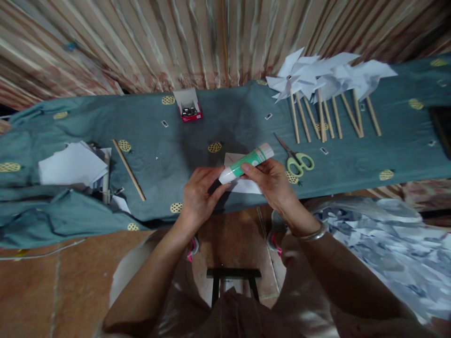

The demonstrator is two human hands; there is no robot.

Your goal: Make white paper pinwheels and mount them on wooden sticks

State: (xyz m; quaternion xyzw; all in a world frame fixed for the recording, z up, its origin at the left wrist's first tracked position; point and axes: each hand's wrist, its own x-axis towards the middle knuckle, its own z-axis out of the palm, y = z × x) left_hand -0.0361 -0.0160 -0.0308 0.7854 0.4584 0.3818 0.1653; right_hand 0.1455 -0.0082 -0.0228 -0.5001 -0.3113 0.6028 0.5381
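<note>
A green and white glue stick (246, 164) is held at a slant above the front edge of the table. My right hand (269, 180) wraps round its body, thumb on the green label. At its lower left end the fingers of my left hand (202, 192) are closed, pinching the end. Beneath the glue stick lies a white piece of paper (243, 187), partly covered by my hands. Just right of my right hand rest scissors (299, 163) with pale green handles.
Several white paper pinwheels (317, 77) on wooden sticks lie at the back right. A small red box (191, 117) of shiny metal bits stands open at the back. White paper sheets (72, 164) and a wooden stick (128, 169) lie left. A bag of paper scraps (384, 239) is at lower right.
</note>
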